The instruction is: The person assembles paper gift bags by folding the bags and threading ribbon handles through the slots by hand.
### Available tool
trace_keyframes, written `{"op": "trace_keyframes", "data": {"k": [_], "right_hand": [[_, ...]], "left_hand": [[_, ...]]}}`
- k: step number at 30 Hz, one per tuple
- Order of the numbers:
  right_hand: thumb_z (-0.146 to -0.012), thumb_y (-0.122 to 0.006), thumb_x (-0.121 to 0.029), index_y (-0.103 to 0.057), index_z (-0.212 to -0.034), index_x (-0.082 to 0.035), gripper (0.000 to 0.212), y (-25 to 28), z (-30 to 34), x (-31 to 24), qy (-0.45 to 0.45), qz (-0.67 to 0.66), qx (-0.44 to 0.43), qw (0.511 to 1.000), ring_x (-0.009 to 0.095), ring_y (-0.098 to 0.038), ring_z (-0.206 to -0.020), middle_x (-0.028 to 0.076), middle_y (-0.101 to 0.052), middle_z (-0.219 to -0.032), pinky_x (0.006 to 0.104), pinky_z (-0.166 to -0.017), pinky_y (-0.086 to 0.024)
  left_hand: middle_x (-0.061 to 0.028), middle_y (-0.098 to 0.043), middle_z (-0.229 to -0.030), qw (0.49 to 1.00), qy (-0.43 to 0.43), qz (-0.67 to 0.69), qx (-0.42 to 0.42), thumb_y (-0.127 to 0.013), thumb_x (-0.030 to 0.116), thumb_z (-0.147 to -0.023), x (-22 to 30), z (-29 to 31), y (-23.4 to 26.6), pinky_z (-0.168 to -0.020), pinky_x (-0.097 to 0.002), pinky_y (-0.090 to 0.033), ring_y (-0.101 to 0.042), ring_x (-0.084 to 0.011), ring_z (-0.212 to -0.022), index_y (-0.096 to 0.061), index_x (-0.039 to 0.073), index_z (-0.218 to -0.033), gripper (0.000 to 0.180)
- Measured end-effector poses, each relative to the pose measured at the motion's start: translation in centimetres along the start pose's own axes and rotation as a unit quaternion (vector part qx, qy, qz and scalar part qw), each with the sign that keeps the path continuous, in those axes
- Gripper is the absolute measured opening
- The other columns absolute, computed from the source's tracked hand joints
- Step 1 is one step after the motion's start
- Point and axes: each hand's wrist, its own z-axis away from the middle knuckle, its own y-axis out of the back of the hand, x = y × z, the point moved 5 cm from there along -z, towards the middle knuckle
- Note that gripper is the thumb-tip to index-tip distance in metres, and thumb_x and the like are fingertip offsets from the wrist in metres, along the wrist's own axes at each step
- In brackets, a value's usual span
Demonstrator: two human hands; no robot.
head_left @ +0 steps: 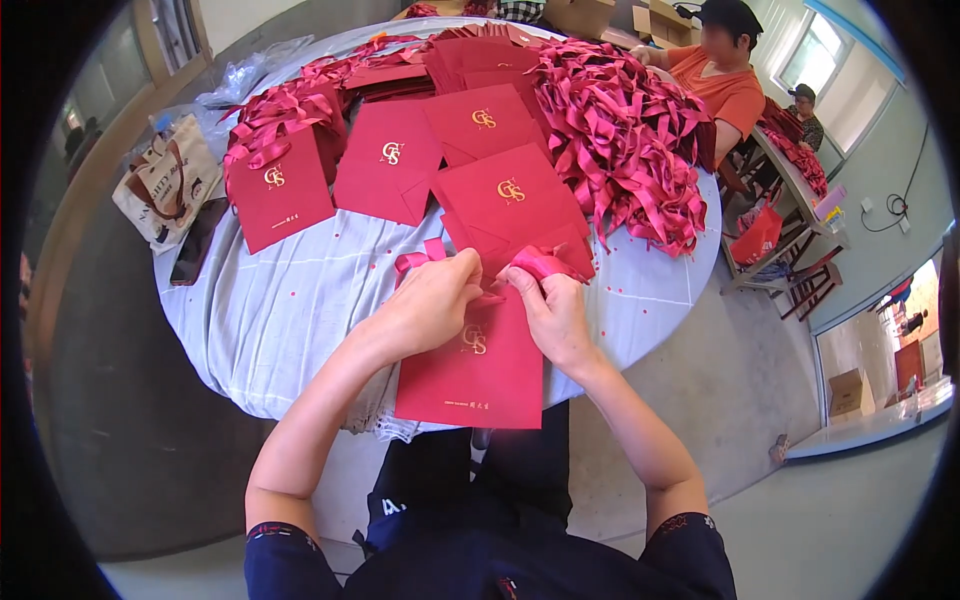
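A red paper gift bag (470,385) with gold print lies flat before me, its lower end at the table's near edge. Both hands are at its top end, pinching a glossy pink-red ribbon (543,263). My left hand (437,300) has its fingers closed on the ribbon, and a loop sticks up behind it. Thumb and forefinger of my right hand (553,318) press together on the ribbon, its other loop showing above them. Where the ribbon meets the bag is partly hidden by my fingers. Just beyond lies another red bag (515,225), among several more.
A large heap of red ribbons (630,140) covers the table's right side. A second ribbon pile (290,115) and stacked bags lie left and far. A phone-like dark slab (198,242) and a canvas tote (165,185) sit at the left edge. A co-worker in orange (715,85) is across at right.
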Motion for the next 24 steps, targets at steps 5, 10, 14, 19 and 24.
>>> {"op": "trace_keyframes", "data": {"k": [5, 10, 14, 19, 24], "right_hand": [[-0.095, -0.057, -0.016, -0.068, -0.088, 0.005, 0.025, 0.0, 0.0, -0.3, 0.002, 0.007, -0.004, 1.0, 0.014, -0.065, -0.074, 0.011, -0.069, -0.079, 0.0288, -0.069, -0.049], [-0.094, -0.057, -0.015, -0.067, -0.089, 0.006, 0.024, -0.1, -0.1, -0.5, 0.008, 0.01, -0.008, 1.0, 0.014, -0.064, -0.074, 0.011, -0.068, -0.078, 0.0284, -0.069, -0.049], [-0.095, -0.056, -0.015, -0.066, -0.088, 0.006, 0.024, 0.1, 0.0, -0.5, 0.003, -0.018, 0.005, 1.0, 0.013, -0.064, -0.073, 0.008, -0.068, -0.078, 0.0271, -0.07, -0.049], [-0.097, -0.053, -0.018, -0.066, -0.087, 0.004, 0.028, 1.0, 0.4, 0.1, -0.043, -0.103, 0.014, 0.994, 0.01, -0.062, -0.073, 0.006, -0.068, -0.079, 0.0243, -0.068, -0.049], [-0.099, -0.051, -0.022, -0.065, -0.088, 0.003, 0.031, 0.8, 0.6, -0.2, -0.057, -0.129, 0.003, 0.99, 0.009, -0.061, -0.073, 0.005, -0.067, -0.08, 0.0236, -0.068, -0.049]], "left_hand": [[-0.0212, -0.058, -0.079, 1.0, -0.01, -0.01, 0.004, -0.052, 0.006, -0.089, 0.0, 0.2, 0.1, -0.068, -0.0401, -0.045, -0.059, -0.0365, -0.077, -0.047, -0.001, -0.092, 0.008], [-0.0198, -0.059, -0.08, 1.0, -0.011, 0.013, 0.017, -0.051, 0.003, -0.089, -0.5, 0.3, -0.1, -0.069, -0.0387, -0.045, -0.059, -0.0355, -0.078, -0.047, 0.0, -0.092, 0.006], [-0.0215, -0.058, -0.085, 0.981, -0.098, -0.012, 0.166, -0.054, 0.004, -0.088, 0.3, 1.6, 2.6, -0.074, -0.0401, -0.046, -0.058, -0.0386, -0.083, -0.05, -0.002, -0.095, 0.01], [-0.0157, -0.059, -0.086, 0.959, 0.057, 0.067, 0.269, -0.055, 0.008, -0.093, -1.6, 4.8, 4.8, -0.07, -0.0334, -0.047, -0.06, -0.0259, -0.078, -0.051, -0.002, -0.098, 0.012], [-0.0076, -0.063, -0.096, 0.936, 0.155, 0.297, 0.107, -0.058, 0.014, -0.094, -4.4, 5.2, 1.0, -0.076, -0.0257, -0.049, -0.06, -0.0108, -0.085, -0.05, 0.0, -0.111, 0.023]]}}
